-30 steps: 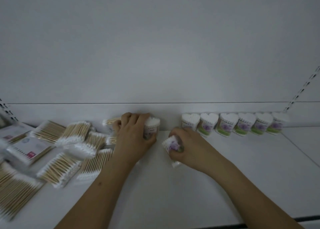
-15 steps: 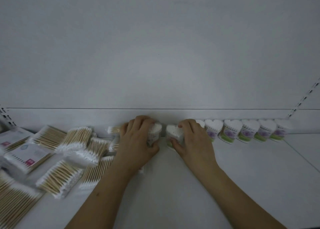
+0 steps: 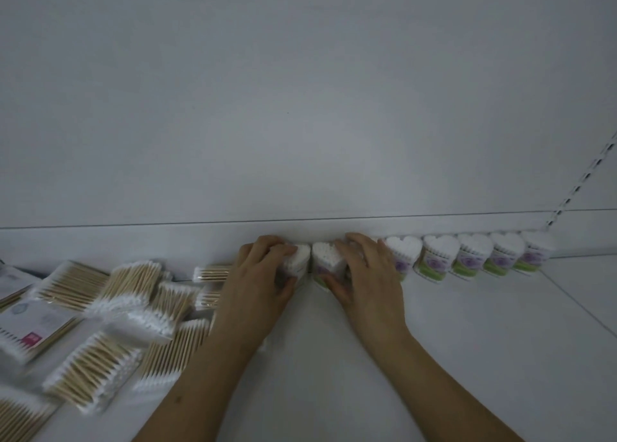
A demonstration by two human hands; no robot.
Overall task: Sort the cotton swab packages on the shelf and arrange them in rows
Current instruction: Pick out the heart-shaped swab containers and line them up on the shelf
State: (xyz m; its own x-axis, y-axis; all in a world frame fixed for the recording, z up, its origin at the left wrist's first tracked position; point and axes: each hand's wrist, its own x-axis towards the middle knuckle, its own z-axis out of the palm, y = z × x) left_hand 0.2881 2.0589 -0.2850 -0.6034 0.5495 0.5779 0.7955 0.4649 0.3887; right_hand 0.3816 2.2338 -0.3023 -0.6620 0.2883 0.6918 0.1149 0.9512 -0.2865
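White metal shelf [image 3: 467, 358] under dim light, white back panel [image 3: 300, 107] rising behind it, slotted upright [image 3: 581, 181] at far right. Along the back edge, a row of heart-shaped cotton swab tubs [image 3: 474, 256], upright, side by side, purple and green labels facing out. At the row's left end, right hand [image 3: 364, 274] curled round one heart tub [image 3: 325, 258], fingers over its top, thumb against its front. Just beside, nearly touching, another heart tub [image 3: 297, 263] gripped by left hand [image 3: 257, 281], fingers wrapped over the top, thumb low at the front. At left, a loose heap of flat bags of wooden-stick swabs [image 3: 110, 324], overlapping, lying at mixed angles; a labelled flat pack [image 3: 33, 324] among them. Heap blurred and cut off by the left and bottom edges; label print unreadable. Tub next to the right hand mostly hidden behind it.
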